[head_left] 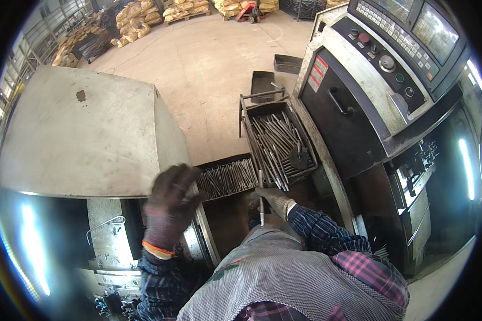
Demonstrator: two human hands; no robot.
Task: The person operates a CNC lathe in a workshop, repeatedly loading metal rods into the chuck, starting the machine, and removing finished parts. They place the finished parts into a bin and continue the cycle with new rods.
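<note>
My left hand (171, 200), in a dark worn glove with an orange band at the cuff, is raised beside the left machine's pale cover (107, 134). Its fingers are spread and I see nothing in them. In front of my body, my gloved right hand (276, 200) is closed around a thin metal rod (261, 206) that stands roughly upright. Just beyond that hand, a dark crate (311, 152) on a metal stand holds many long metal rods (273, 136). To its left, a lower tray (211, 161) is packed with similar rods (227, 179).
On my right stands a machine with a control panel (385, 64) and a dark door with a handle (340, 101). Two dark bins (287, 64) sit on the floor past the stand. Farther back are stacked yellowish sacks (136, 16) and a red pallet jack (250, 13).
</note>
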